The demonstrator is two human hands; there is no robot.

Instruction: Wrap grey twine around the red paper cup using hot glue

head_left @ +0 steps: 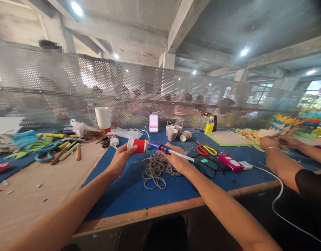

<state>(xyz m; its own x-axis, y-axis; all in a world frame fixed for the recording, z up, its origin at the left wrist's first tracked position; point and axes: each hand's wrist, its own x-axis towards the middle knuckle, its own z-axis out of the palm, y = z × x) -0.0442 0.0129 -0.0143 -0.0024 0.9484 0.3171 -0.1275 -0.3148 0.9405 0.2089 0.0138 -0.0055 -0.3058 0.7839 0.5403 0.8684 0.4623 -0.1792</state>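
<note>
"So, what's being held?"

"The left hand (121, 157) is curled round a red-and-white paper cup (139, 146), tipped sideways above the blue tabletop (108, 195). The right hand (175, 159) is closed on a purple glue gun (158, 147), a clear glue stick (181, 155) jutting out behind."

"Is the nozzle (148, 143) touching?"

"It's right at the cup's end; I can't tell if it touches. I'd brace the cup, squeeze gently for a thin, even bead, and keep skin off the hot tip."

"And around them?"

"Loose grey cord (156, 170) heaped below, so mind drips. Farther out, small pale cups (172, 134) and scissors (207, 150)."
</note>
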